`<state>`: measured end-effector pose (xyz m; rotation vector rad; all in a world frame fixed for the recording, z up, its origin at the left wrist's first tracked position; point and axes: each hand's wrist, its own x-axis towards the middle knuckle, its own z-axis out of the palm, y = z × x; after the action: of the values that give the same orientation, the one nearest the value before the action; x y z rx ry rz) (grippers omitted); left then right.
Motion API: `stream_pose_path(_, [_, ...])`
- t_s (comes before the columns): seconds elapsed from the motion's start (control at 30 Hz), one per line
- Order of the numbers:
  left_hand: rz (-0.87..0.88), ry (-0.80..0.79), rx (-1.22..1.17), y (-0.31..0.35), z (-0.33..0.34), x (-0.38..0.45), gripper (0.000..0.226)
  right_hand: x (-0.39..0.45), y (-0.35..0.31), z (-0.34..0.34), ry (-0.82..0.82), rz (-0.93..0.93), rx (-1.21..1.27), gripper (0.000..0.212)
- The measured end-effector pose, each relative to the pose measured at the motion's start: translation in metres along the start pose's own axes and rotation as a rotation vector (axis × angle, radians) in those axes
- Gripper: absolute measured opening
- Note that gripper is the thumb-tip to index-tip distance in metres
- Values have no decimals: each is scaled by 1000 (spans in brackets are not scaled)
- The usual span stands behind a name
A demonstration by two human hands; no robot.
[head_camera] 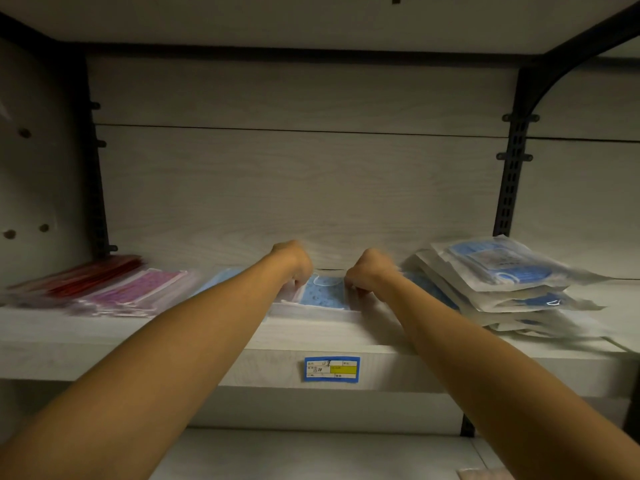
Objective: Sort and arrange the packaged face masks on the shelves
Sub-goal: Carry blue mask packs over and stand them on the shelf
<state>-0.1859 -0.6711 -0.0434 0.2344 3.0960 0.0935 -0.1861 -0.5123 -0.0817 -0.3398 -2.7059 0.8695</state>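
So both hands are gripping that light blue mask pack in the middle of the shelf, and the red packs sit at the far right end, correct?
Not quite. The head view shows the red packs at the far left end; the right end holds a stack of clear-wrapped blue packs. Both the left hand and right hand do grip the light blue mask pack mid-shelf.

There is only one view, from a camera worn on the person's head. It looks forward and a little upward into a shelf bay, so the underside of the upper board fills the top edge and the back panel stands straight ahead. The shelf is close, near arm's reach: both forearms enter from the bottom corners and run away from the lens toward the middle. The wide lens bends the side uprights outward. The price label on the shelf's front edge sits just below the centre, with a lower board visible under it.
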Motion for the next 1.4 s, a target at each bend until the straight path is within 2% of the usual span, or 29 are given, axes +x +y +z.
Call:
stream_pose_path(0.1, [19,76,-39,3,-1,-3,34,-5,-2,-6,42,-101,-165,10])
stream_pose_path(0.3, [8,183,-54,4,-7,-4,44,-11,-8,-43,97,-266,-390,14])
stream_pose_path(0.37, [9,221,-114,8,-8,-9,40,-14,-8,-62,97,-304,-467,18])
stream_pose_path(0.5, [87,253,-280,27,-12,-21,16,-24,1,-101,103,-332,-575,19])
stream_pose_path(0.57, [133,234,-368,42,-11,-28,8,-31,11,-115,109,-316,-616,17])
stream_pose_path(0.67, [148,194,-545,67,-6,-31,10,-43,26,-130,111,-271,-665,17])
stream_pose_path(0.77, [136,80,-715,93,4,-30,17,-48,39,-140,119,-254,-675,18])
stream_pose_path(0.87, [28,-75,-817,116,16,-29,36,-54,50,-148,133,-230,-672,18])
stream_pose_path(0.93, [-75,-148,-886,127,18,-33,35,-56,57,-152,132,-207,-672,18])
stream_pose_path(1.0, [-99,-213,-906,135,17,-32,36,-58,63,-156,127,-182,-658,18])
stream_pose_path(1.1, [-97,-244,-939,144,12,-33,56,-60,70,-158,123,-164,-618,20])
stream_pose_path(1.3, [-141,-285,-984,150,15,-25,55,-63,75,-156,115,-172,-603,18])
stream_pose_path(1.4, [-132,-252,-1031,147,16,-24,53,-63,75,-156,111,-175,-612,17])
